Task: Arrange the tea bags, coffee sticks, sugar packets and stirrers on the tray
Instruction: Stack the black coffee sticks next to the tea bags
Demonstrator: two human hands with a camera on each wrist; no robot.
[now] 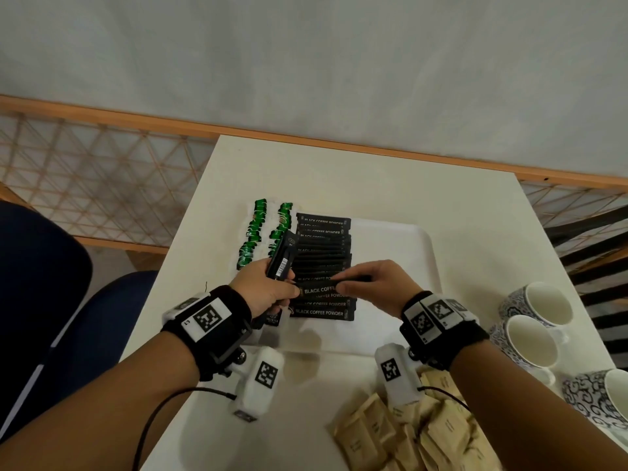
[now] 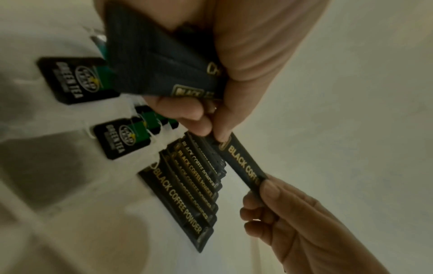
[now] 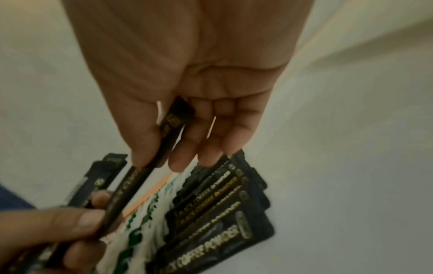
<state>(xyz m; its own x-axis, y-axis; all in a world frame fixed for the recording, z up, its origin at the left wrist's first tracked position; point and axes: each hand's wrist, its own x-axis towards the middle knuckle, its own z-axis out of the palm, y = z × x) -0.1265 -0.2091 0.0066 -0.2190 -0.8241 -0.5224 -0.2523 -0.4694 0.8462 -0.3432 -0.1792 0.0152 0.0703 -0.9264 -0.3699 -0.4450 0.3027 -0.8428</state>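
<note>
Two hands (image 1: 268, 290) (image 1: 377, 287) pinching one coffee stick (image 1: 319, 289), three mugs (image 1: 540, 307)

Bare forearms; black wristbands (image 1: 217, 321) with white square-code tags; white camera pods (image 1: 260, 380), thin black cables.

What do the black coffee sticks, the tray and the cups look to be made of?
Coffee sticks: likely matte plastic or foil film, printed in gold, thin with crimped ends. Tray: smooth white, probably plastic, judging by its rounded moulded rim. Cups: apparently glazed ceramic, glossy white inside, dark patterned outside.
</note>
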